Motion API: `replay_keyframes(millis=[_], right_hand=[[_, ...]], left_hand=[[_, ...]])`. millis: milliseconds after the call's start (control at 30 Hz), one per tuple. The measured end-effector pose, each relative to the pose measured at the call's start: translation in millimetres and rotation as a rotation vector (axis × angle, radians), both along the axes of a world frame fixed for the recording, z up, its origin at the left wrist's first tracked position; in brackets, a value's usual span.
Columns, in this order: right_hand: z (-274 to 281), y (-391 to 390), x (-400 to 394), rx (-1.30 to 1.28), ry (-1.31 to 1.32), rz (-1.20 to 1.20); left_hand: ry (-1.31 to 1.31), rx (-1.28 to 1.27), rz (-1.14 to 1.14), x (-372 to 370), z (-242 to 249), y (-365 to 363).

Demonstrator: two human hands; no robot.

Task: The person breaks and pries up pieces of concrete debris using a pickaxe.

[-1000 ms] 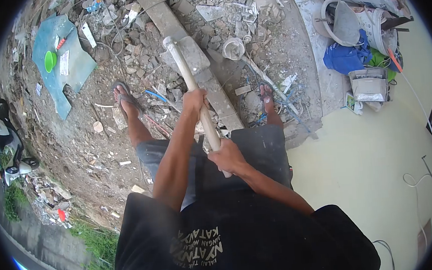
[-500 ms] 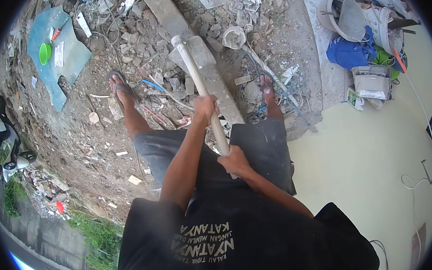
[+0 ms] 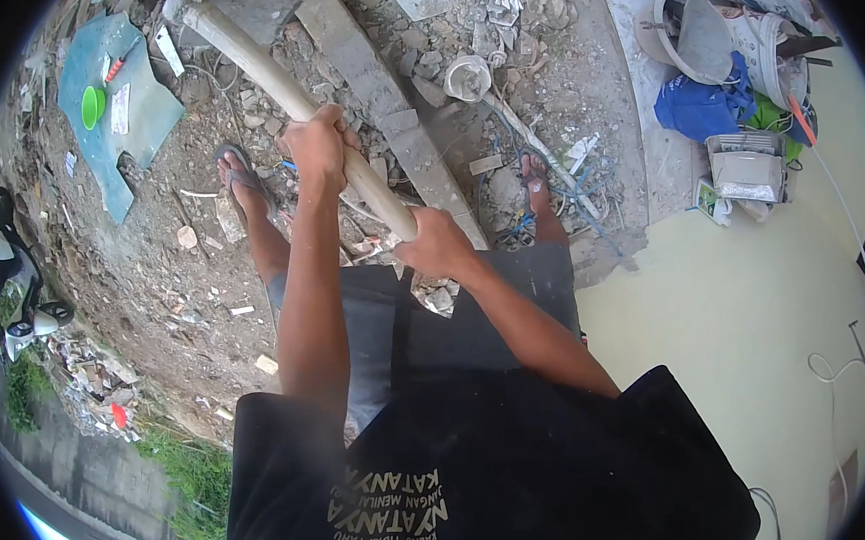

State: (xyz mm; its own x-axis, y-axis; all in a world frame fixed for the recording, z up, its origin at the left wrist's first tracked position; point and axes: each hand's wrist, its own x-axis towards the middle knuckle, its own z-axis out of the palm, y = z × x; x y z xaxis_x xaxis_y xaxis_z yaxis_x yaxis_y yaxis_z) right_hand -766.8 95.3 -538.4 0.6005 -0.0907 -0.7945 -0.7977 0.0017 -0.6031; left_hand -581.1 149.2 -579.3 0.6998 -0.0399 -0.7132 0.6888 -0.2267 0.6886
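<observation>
In the head view both hands are clamped around a pale wooden handle (image 3: 279,85) that slants from the middle of the frame up toward eleven o'clock: the left hand (image 3: 319,147) grips it higher up and the right hand (image 3: 436,245) closes on its lower end. The handle's head reaches the top edge, over a grey concrete beam (image 3: 381,103) lying in rubble (image 3: 476,26) between two sandalled feet. At two o'clock sit a white bucket (image 3: 707,35) and a blue bag (image 3: 697,106); a teal sheet (image 3: 126,111) lies at ten o'clock.
</observation>
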Motion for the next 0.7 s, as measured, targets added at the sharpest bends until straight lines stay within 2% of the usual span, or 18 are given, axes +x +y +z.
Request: replay_keyframes(millis=[67, 100, 133, 167, 200, 233, 300, 367, 467, 500, 533, 600, 667, 700], right_hand=[[-25, 23, -40, 0.008, 0.169, 0.000], [-30, 44, -78, -0.002, 0.259, -0.025], [-3, 50, -91, 0.056, 0.371, -0.124], [22, 50, -100, 0.112, 0.465, -0.214], [31, 40, -111, 0.157, 0.443, -0.194], [52, 36, -109, 0.134, 0.386, -0.210], [66, 44, -114, 0.107, 0.344, -0.169], [52, 60, -126, 0.013, 0.164, -0.132], [54, 50, -75, -0.100, -0.026, -0.132], [41, 48, -59, -0.123, -0.068, -0.140], [47, 31, -30, -0.107, -0.017, -0.047], [23, 20, -3, -0.180, -0.097, -0.044], [-2, 18, -16, -0.123, 0.014, -0.046], [-12, 19, -25, -0.044, 0.063, -0.021]], left_hand=[[0.134, 0.088, -0.117, -46, -55, 12], [0.296, 0.135, -0.160, -83, -75, 18], [0.495, 0.131, -0.191, -127, -108, 32], [0.528, 0.080, -0.178, -151, -106, 35], [0.533, 0.144, -0.190, -156, -81, 23], [0.547, 0.087, -0.172, -158, -64, 23], [0.424, 0.113, -0.226, -158, -42, 32], [0.256, 0.183, -0.287, -118, -20, 30], [0.153, 0.060, -0.130, -79, 27, 22], [0.124, 0.020, -0.169, -54, 30, 21], [0.088, -0.051, -0.069, -31, 44, 8], [0.007, -0.066, -0.097, 2, 43, -4], [0.048, -0.042, -0.102, -1, 2, -3], [0.166, -0.044, -0.103, -26, -18, 1]])
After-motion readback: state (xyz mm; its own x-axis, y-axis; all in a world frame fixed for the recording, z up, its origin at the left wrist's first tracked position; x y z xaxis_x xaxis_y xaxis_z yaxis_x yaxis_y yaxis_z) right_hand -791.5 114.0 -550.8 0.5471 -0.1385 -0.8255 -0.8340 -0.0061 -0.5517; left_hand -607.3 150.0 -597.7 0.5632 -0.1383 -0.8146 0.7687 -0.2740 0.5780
